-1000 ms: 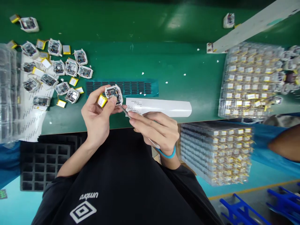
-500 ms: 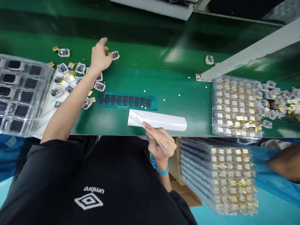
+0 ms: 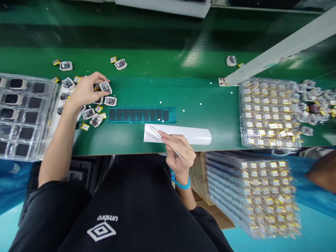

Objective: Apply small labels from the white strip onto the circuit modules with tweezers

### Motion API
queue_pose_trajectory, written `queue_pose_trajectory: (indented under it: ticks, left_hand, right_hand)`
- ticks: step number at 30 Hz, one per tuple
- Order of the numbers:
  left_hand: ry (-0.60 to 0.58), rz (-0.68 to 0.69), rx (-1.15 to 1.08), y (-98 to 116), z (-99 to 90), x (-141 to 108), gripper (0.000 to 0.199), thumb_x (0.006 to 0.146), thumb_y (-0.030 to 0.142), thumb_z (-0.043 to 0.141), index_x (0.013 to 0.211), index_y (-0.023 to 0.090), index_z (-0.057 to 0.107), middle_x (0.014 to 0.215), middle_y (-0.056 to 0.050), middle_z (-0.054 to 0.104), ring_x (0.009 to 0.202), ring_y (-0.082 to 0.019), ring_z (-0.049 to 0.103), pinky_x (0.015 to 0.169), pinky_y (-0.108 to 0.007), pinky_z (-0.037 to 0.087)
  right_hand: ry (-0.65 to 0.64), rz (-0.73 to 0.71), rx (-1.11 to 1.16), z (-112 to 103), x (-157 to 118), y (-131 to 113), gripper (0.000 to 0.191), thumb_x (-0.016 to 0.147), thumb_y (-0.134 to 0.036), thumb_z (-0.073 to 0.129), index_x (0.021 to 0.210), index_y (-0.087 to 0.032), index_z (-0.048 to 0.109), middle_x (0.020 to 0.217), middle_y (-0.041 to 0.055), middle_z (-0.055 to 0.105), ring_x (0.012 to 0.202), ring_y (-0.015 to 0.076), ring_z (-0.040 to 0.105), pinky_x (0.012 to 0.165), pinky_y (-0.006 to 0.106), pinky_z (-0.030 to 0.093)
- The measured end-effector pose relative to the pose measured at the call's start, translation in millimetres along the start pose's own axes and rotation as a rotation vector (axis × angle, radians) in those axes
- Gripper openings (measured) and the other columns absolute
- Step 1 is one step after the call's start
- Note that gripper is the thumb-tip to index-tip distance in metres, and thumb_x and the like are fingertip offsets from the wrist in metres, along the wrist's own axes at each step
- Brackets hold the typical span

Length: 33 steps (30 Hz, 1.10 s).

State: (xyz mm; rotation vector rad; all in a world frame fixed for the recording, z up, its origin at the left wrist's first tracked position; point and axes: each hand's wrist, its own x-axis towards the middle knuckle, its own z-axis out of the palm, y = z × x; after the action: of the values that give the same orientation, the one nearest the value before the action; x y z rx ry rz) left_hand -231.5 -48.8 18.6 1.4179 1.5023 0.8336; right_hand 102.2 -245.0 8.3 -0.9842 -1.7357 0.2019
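Green counter (image 3: 199,92) runs across the head view, with lots of small things lying on it. The left hand (image 3: 85,91) is at the left side, fingers bent over a messy pile of square circuit boards in white plastic frames (image 3: 88,113). One white-framed board (image 3: 105,88) sits right by the fingertips. I cannot tell if the hand grips it or only touches it, and the hand hides part of the pile. Flat yellow batteries (image 3: 84,127) lie among the boards.

The right hand (image 3: 178,154) is closed around thin metal tweezers (image 3: 164,134), and a blue wristband (image 3: 181,183) circles its wrist. The tweezers' tips point over a white paper sheet with small black print (image 3: 177,134). Just above the paper lies a teal sheet with rows of dark strips (image 3: 141,115).

A clear plastic tray with dark squares (image 3: 25,117) is cut off by the left edge. Clear bags packed with yellow-topped batteries (image 3: 267,113) sit at the right, and a blurry stack of them (image 3: 252,192) sits lower down. Another person's arm (image 3: 324,173) is blurry and cut off at the right edge.
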Motion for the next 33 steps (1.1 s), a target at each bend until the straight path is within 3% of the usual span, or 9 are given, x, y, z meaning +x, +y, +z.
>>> queue_pose_trajectory:
  ticks: [3, 6, 9, 12, 17, 21, 25, 28, 33]
  left_hand:
    - [0.073, 0.051, 0.015, 5, 7.0, -15, 0.029, 0.080, 0.004, 0.092, 0.095, 0.025, 0.078, 0.098, 0.009, 0.080, 0.107, -0.017, 0.064, 0.124, -0.036, 0.042]
    - [0.172, 0.157, 0.026, 14, 20.5, -32, 0.010, 0.091, 0.027, 0.088, 0.092, 0.029, 0.078, 0.091, 0.013, 0.079, 0.100, -0.014, 0.066, 0.111, -0.034, 0.050]
    - [0.188, 0.228, -0.130, 28, 46.4, -55, 0.028, 0.091, 0.050, 0.089, 0.098, 0.029, 0.073, 0.084, 0.012, 0.078, 0.079, -0.010, 0.067, 0.080, -0.032, 0.055]
    - [0.092, 0.219, -0.368, 46, 77.0, -86, 0.045, 0.085, 0.064, 0.089, 0.097, 0.028, 0.066, 0.074, 0.006, 0.076, 0.058, -0.013, 0.066, 0.060, -0.032, 0.052]
    - [-0.021, 0.118, -0.481, 65, 105.5, -134, 0.043, 0.086, 0.059, 0.089, 0.098, 0.023, 0.070, 0.068, -0.001, 0.072, 0.056, -0.015, 0.067, 0.055, -0.027, 0.051]
    - [-0.033, 0.225, -0.299, 70, 106.8, -152, 0.031, 0.097, 0.043, 0.080, 0.118, 0.021, 0.077, 0.070, 0.001, 0.073, 0.058, -0.014, 0.068, 0.055, -0.022, 0.055]
    - [0.020, 0.313, -0.137, 79, 102.7, -160, 0.016, 0.098, 0.026, 0.076, 0.112, 0.021, 0.083, 0.089, -0.001, 0.083, 0.070, -0.015, 0.079, 0.066, -0.021, 0.065]
    - [0.098, 0.326, -0.189, 83, 102.9, -163, 0.012, 0.097, 0.022, 0.076, 0.107, 0.021, 0.084, 0.080, 0.001, 0.082, 0.059, -0.012, 0.076, 0.059, -0.018, 0.064]
    - [0.167, 0.247, -0.347, 76, 111.3, -170, 0.010, 0.096, 0.029, 0.082, 0.099, 0.020, 0.079, 0.083, 0.000, 0.082, 0.052, -0.014, 0.075, 0.049, -0.021, 0.064]
  right_hand:
    - [0.051, 0.063, 0.066, 8, 6, -1, 0.025, 0.110, -0.021, 0.052, 0.121, -0.022, 0.074, 0.112, 0.0112, 0.086, 0.104, 0.0246, 0.082, 0.080, 0.042, 0.070]
    - [0.055, 0.112, 0.103, 19, 15, -1, 0.024, 0.111, -0.019, 0.048, 0.113, -0.022, 0.071, 0.105, 0.0080, 0.085, 0.101, 0.0219, 0.078, 0.086, 0.042, 0.066]
    - [0.030, 0.078, 0.037, 32, 31, -5, 0.025, 0.111, -0.017, 0.045, 0.107, -0.023, 0.069, 0.087, 0.0025, 0.077, 0.088, 0.0196, 0.071, 0.084, 0.039, 0.062]
    - [-0.041, 0.077, -0.096, 40, 49, -15, 0.027, 0.113, -0.018, 0.043, 0.117, -0.021, 0.070, 0.091, 0.0028, 0.075, 0.077, 0.0160, 0.066, 0.076, 0.033, 0.058]
    - [-0.157, -0.007, -0.295, 42, 63, -21, 0.017, 0.109, -0.024, 0.062, 0.119, -0.021, 0.076, 0.084, -0.0006, 0.067, 0.064, 0.0092, 0.061, 0.055, 0.025, 0.047]
    - [-0.168, -0.058, -0.320, 38, 59, -15, 0.017, 0.109, -0.020, 0.061, 0.115, -0.021, 0.076, 0.088, -0.0004, 0.071, 0.071, 0.0087, 0.067, 0.058, 0.022, 0.049]
    - [-0.098, -0.051, -0.191, 32, 57, -18, 0.012, 0.105, -0.016, 0.065, 0.110, -0.022, 0.074, 0.088, -0.0004, 0.074, 0.072, 0.0094, 0.069, 0.059, 0.022, 0.051]
    - [-0.024, 0.017, -0.029, 30, 59, -21, 0.009, 0.100, -0.012, 0.068, 0.101, -0.021, 0.070, 0.081, -0.0021, 0.073, 0.068, 0.0098, 0.066, 0.056, 0.023, 0.051]
    - [-0.060, 0.152, 0.148, 34, 50, -21, 0.008, 0.097, -0.013, 0.064, 0.100, -0.020, 0.067, 0.080, -0.0020, 0.073, 0.061, 0.0103, 0.061, 0.051, 0.024, 0.048]
